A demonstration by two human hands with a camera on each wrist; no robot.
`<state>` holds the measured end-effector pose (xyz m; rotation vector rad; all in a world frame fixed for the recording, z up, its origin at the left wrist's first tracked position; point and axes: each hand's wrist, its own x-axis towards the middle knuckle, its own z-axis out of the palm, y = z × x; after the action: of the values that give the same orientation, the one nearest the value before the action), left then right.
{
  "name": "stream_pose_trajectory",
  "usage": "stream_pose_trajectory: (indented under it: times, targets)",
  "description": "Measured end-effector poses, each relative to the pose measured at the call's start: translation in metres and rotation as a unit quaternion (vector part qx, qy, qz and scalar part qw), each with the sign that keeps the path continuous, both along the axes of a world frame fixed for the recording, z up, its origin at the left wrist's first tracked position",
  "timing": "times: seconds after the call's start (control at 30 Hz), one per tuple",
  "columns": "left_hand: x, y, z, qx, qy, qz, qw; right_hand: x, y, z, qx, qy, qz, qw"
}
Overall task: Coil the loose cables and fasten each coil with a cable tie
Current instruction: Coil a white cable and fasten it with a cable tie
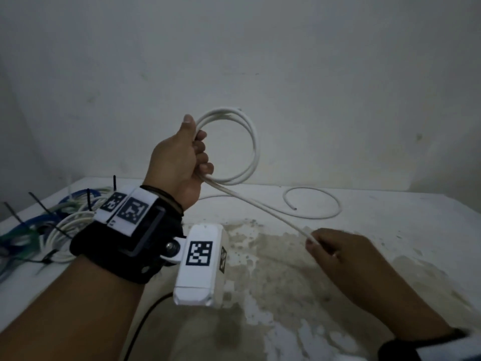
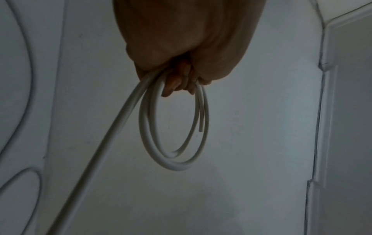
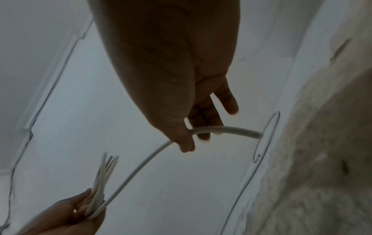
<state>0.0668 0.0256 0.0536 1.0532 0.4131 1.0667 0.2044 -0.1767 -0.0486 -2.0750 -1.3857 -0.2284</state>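
My left hand [image 1: 194, 155] is raised above the table and grips a coil of white cable [image 1: 250, 149] with a few loops; the coil [image 2: 175, 135] hangs from my curled fingers in the left wrist view. A straight run of the same cable [image 1: 260, 207] slopes down to my right hand [image 1: 316, 243], which pinches it between thumb and fingers [image 3: 187, 136]. Beyond that hand the cable's loose tail [image 1: 312, 204] lies in a curl on the table, ending in a cut end. The left hand with the coil [image 3: 100, 182] shows at the lower left of the right wrist view.
A pile of blue, green and white cable coils [image 1: 44, 225] with black cable ties [image 1: 39, 204] sticking up sits at the table's left. The white tabletop [image 1: 390, 230] is stained brown in the middle. A wall stands close behind. A black cord [image 1: 140, 324] runs under my left forearm.
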Motion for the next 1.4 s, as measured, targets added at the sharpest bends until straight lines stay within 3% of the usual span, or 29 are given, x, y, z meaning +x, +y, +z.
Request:
stream_pose_trajectory:
  times: [0.07, 0.13, 0.2, 0.27, 0.33, 0.43, 0.5, 0.63, 0.8, 0.93, 1.03, 1.23, 1.4]
  targets:
    - [-0.006, 0.008, -0.003, 0.014, 0.025, 0.029, 0.999, 0.005, -0.001, 0.001, 0.048, -0.099, -0.053, 0.993]
    - [-0.01, 0.011, -0.01, 0.035, 0.062, 0.049, 0.996, 0.002, 0.0, 0.002, 0.055, -0.142, -0.113, 0.982]
    - [-0.012, 0.011, -0.021, 0.061, 0.098, 0.063, 0.991, -0.009, 0.004, 0.002, 0.07, -0.072, -0.113, 0.988]
    - [-0.014, 0.009, -0.033, 0.082, 0.128, 0.068, 0.986, -0.015, 0.008, 0.002, 0.123, 0.055, -0.094, 0.986]
    - [-0.014, 0.007, -0.046, 0.104, 0.164, 0.067, 0.979, -0.018, 0.01, 0.003, 0.186, 0.173, -0.076, 0.964]
    - [-0.011, 0.0, -0.064, 0.137, 0.202, 0.046, 0.969, -0.022, 0.015, 0.008, 0.301, 0.29, -0.043, 0.907]
    - [-0.01, -0.004, -0.073, 0.153, 0.222, 0.031, 0.963, -0.023, 0.018, 0.007, 0.313, 0.361, 0.0, 0.878]
    - [-0.01, -0.011, -0.085, 0.168, 0.251, -0.062, 0.951, -0.024, 0.017, 0.005, 0.265, 0.381, 0.031, 0.885]
    - [-0.005, -0.032, -0.093, 0.248, 0.304, -0.149, 0.908, -0.027, 0.018, 0.003, 0.232, 0.318, 0.025, 0.919]
    - [-0.002, -0.047, -0.092, 0.309, 0.319, -0.174, 0.879, -0.031, 0.019, 0.003, 0.219, 0.352, 0.035, 0.909]
    - [0.0, -0.055, -0.094, 0.308, 0.321, -0.188, 0.876, -0.036, 0.019, 0.005, 0.192, 0.407, 0.043, 0.892]
    - [-0.001, -0.05, -0.095, 0.312, 0.311, -0.128, 0.889, -0.032, 0.011, 0.009, 0.127, 0.414, 0.011, 0.901]
    - [-0.001, -0.05, -0.101, 0.377, 0.318, -0.081, 0.866, -0.032, 0.01, 0.011, 0.113, 0.307, -0.033, 0.945]
